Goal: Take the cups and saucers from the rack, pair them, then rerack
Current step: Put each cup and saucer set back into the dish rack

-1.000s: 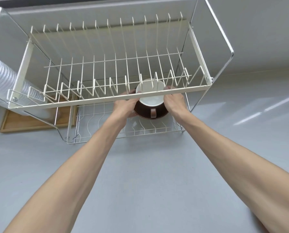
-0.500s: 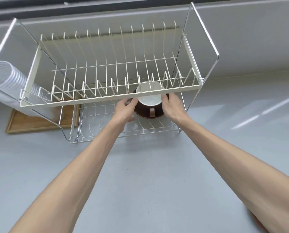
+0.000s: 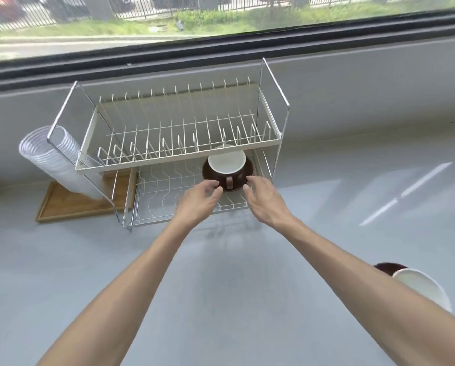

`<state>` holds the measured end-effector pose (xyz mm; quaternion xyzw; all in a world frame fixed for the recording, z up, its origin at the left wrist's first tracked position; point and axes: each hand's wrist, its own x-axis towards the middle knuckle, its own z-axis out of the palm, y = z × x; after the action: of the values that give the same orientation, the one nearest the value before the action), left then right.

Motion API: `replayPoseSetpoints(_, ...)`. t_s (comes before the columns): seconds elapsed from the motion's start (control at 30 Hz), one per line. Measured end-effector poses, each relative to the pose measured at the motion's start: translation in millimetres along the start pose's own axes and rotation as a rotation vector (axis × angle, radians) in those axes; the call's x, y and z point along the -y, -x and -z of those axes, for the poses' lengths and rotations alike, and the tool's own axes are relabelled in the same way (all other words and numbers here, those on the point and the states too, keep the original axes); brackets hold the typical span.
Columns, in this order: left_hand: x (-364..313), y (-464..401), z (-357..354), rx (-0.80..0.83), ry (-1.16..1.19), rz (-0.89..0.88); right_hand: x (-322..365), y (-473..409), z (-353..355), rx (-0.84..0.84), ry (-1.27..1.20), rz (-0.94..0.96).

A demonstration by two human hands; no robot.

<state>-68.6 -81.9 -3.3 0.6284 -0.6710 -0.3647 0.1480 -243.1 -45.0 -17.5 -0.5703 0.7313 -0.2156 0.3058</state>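
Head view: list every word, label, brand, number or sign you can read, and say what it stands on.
None can be read.
Cup and saucer in the rack: no print shows.
Second cup at the lower right: plain where it shows.
Stack of plastic cups and wooden tray: no lettering visible.
Street outside the window: too blurred to tell.

The rack (image 3: pixel 274 83) is thin shiny metal wire, and its top shelf (image 3: pixel 178 157) looks painted cream. The cup (image 3: pixel 227 167) is smooth and glossy, brown outside, white inside. The tray (image 3: pixel 70 204) is plain wood. The counter (image 3: pixel 221 286) is smooth, dull grey.
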Motion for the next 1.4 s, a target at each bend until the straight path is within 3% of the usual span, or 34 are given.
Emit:
replayPoseSetpoints(0.1, -7.3, 26.0, -13.1, -0.017, -0.271, -0.182, -14.6, 24.5, 2.7, -0.006, 0.055, -0.001)
replayPoseSetpoints(0.27, -19.1, 59.4, -41.6, -0.013, -0.522, -0.343, -45.0, 65.4, 14.5, -0.096, 0.284, -0.049)
replayPoseSetpoints(0.5, -41.7, 76.3, -95.7, 0.022, -0.668, -0.531, -101.6, 117.6, 44.5, -0.224, 0.49, -0.172)
replayPoseSetpoints(0.73, -87.7, 91.7, -155.6, 0.113, -0.675, -0.688, -165.7, 172.7, 91.2, -0.349, 0.4, -0.418)
replayPoseSetpoints(1.0, -129.9, 116.0, -226.5, 0.335, -0.606, -0.718, -233.8, 227.2, 118.7, -0.428, 0.214, -0.661)
replayPoseSetpoints(1.27, -135.6, 129.8, -274.1, 0.487, -0.483, -0.615, -266.8, 242.8, 110.5, -0.404, -0.017, -0.75)
replayPoseSetpoints(1.4, -137.9, 128.0, -289.8, 0.522, -0.372, -0.457, -276.5, 239.1, 108.1, -0.373, -0.107, -0.749)
